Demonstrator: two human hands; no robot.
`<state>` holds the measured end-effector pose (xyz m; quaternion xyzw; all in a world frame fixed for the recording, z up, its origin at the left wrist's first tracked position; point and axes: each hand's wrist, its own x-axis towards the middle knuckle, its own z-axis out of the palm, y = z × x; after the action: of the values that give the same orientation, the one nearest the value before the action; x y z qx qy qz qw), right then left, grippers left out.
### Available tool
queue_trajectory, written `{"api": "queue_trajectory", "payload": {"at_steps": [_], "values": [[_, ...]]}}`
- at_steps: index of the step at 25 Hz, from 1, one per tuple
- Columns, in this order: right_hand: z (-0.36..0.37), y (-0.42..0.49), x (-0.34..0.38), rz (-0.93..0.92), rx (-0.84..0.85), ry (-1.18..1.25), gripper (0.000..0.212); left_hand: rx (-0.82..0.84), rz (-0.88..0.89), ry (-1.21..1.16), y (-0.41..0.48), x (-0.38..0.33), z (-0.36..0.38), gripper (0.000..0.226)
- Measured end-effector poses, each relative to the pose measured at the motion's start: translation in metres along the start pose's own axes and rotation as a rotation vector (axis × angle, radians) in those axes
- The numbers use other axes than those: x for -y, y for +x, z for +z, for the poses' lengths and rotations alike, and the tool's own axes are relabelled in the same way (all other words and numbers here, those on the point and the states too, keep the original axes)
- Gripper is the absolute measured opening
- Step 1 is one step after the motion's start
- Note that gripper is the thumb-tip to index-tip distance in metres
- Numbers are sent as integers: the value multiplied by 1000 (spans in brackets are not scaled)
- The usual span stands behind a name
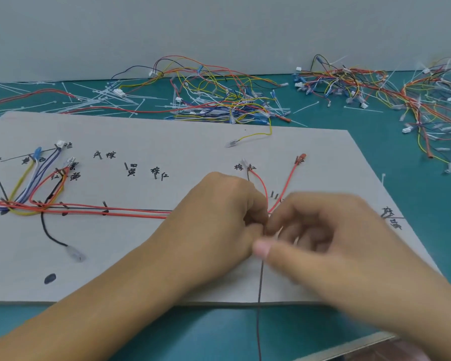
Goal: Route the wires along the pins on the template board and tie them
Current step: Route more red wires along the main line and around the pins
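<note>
Pinching together over the template board [167,142], left hand [219,212] and blurred right hand [320,230] grip red wires [102,213] running left-right.

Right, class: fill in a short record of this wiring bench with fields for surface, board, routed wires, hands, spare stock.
surface: teal mat
board: grey template board with pins and handwritten labels
routed wires: red wires run along the pin row; coloured bundle fans up at left
hands: left hand and right hand pinched together where the red wires meet; right one blurred
spare stock: wire harnesses and white cable ties behind the board
</note>
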<state>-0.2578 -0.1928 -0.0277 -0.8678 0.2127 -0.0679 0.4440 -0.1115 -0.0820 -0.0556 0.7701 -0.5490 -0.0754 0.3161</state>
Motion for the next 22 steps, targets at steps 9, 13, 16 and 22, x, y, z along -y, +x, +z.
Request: {"api": "queue_trajectory", "payload": {"at_steps": [9, 13, 16, 22], "values": [[10, -32, -6, 36, -117, 115, 19, -28, -73, -41, 2, 3, 1, 11], [-13, -35, -5, 121, 22, -2, 30, 130, -24, 41, 5, 11, -16, 12], [-22, -34, -14, 103, 78, -180, 45, 86, -30, -2, 5, 9, -15, 3], [-41, -37, -30, 172, 74, -283, 37, -53, -26, 25, 9, 0, 4, 16]]}}
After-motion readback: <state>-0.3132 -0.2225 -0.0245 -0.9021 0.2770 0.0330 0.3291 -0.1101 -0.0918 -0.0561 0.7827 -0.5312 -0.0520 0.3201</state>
